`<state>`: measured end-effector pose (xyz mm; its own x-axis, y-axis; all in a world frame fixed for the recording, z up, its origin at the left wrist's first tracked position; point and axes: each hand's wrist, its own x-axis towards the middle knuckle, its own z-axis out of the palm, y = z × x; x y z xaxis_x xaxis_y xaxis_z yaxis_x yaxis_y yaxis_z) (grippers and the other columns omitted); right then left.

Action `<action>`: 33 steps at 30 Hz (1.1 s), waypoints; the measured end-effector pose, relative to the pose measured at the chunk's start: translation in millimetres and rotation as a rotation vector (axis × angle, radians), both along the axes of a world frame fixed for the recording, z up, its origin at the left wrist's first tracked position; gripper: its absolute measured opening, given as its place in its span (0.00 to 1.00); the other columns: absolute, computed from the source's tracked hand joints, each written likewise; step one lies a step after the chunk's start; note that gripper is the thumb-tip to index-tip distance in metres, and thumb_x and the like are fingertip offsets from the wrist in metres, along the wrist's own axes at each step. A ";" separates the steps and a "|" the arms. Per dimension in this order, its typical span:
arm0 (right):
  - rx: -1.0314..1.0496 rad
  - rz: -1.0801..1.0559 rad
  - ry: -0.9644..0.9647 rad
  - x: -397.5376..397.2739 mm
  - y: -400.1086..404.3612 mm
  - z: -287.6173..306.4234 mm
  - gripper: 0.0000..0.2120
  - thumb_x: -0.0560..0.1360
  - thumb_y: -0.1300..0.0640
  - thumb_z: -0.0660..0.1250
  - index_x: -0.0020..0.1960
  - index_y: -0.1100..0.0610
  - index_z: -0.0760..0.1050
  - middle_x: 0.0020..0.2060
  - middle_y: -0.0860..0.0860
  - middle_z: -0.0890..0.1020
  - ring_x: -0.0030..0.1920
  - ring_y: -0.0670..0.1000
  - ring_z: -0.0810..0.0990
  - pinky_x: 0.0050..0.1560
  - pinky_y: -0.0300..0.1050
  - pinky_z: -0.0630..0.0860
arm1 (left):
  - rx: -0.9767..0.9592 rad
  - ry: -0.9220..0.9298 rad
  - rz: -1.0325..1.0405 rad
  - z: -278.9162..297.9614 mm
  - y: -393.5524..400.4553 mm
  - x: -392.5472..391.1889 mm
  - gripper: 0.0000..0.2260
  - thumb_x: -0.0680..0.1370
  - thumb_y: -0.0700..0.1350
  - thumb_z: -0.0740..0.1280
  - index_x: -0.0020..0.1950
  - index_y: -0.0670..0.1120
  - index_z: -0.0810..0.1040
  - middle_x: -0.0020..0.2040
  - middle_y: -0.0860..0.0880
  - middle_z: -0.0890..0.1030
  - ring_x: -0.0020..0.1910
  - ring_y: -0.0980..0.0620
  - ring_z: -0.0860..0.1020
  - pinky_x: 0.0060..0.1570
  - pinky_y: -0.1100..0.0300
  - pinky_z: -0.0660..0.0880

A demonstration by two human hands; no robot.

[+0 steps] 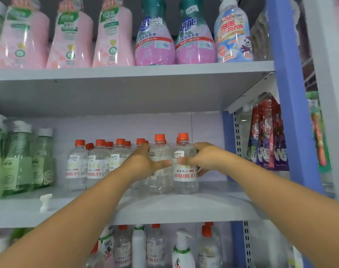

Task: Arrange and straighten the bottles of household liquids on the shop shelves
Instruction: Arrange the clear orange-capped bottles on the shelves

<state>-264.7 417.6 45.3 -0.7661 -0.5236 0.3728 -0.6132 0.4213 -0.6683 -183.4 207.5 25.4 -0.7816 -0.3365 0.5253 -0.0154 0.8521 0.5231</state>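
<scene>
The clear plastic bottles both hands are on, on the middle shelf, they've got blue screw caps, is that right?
Not quite. The head view shows the clear plastic bottles with orange-red screw caps, not blue. The rest holds: the left hand and right hand are both on them, on the grey middle shelf.

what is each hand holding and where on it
Right hand grips the end clear bottle round its upper body. Left hand grips the next bottle at the same height.

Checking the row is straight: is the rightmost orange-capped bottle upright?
Upright: the rightmost bottle stands on the shelf, cap up, right hand gripping it.
</scene>
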 end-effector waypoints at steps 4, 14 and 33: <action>-0.036 -0.011 0.037 -8.0 -4.7 -2.5 0.29 0.72 0.43 0.77 0.68 0.52 0.73 0.56 0.52 0.85 0.50 0.53 0.86 0.52 0.53 0.85 | 0.040 0.020 -0.026 -0.2 0.4 -7.3 0.50 0.65 0.73 0.73 0.79 0.50 0.60 0.71 0.49 0.75 0.56 0.48 0.81 0.54 0.50 0.79; -0.219 -0.075 0.069 -20.4 6.5 43.0 0.22 0.79 0.41 0.67 0.65 0.56 0.77 0.54 0.50 0.83 0.51 0.50 0.84 0.49 0.47 0.84 | 0.269 -0.141 -0.190 -19.2 -18.7 0.6 0.39 0.70 0.51 0.80 0.77 0.52 0.66 0.56 0.55 0.84 0.56 0.51 0.82 0.62 0.51 0.79; -0.322 0.080 0.094 -43.4 -21.3 21.5 0.14 0.77 0.41 0.71 0.56 0.49 0.83 0.52 0.44 0.85 0.53 0.46 0.82 0.45 0.40 0.74 | 0.240 -0.083 -0.123 -19.7 -9.3 -0.2 0.37 0.65 0.61 0.82 0.65 0.54 0.66 0.53 0.56 0.81 0.51 0.55 0.80 0.51 0.55 0.78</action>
